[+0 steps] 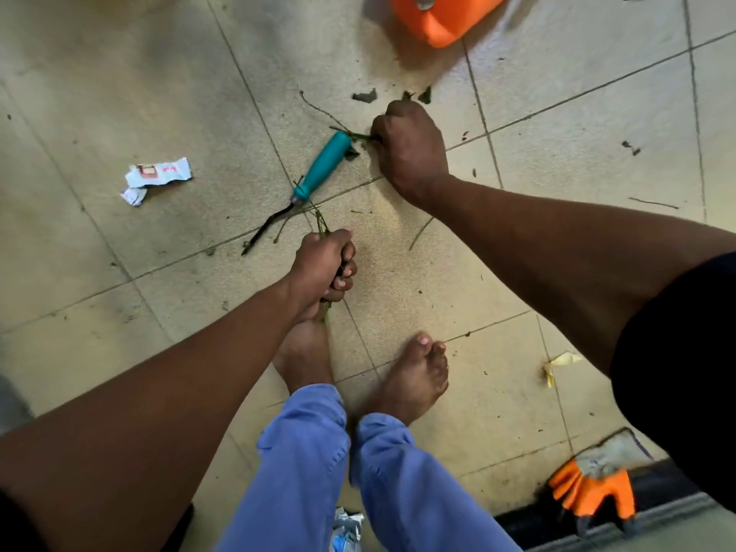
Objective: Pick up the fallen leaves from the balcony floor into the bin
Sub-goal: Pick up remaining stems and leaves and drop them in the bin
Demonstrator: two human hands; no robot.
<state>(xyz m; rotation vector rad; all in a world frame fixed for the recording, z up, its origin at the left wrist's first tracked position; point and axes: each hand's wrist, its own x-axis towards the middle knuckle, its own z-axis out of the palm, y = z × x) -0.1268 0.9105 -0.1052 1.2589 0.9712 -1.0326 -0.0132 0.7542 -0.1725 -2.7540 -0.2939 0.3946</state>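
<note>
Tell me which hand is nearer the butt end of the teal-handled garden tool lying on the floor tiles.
Right. The right hand grips green stems just beside the butt of the teal-handled garden tool; the left hand holds a bunch of stems nearer its dark metal tip.

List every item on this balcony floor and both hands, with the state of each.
Left hand: grips green stems.
Right hand: curled round a stem at floor level.
Teal tool: lying flat.
Leaf bits: loose on tiles.
Orange bin: partly in view.
Paper scrap: crumpled.
Glove: lying unworn.
</note>
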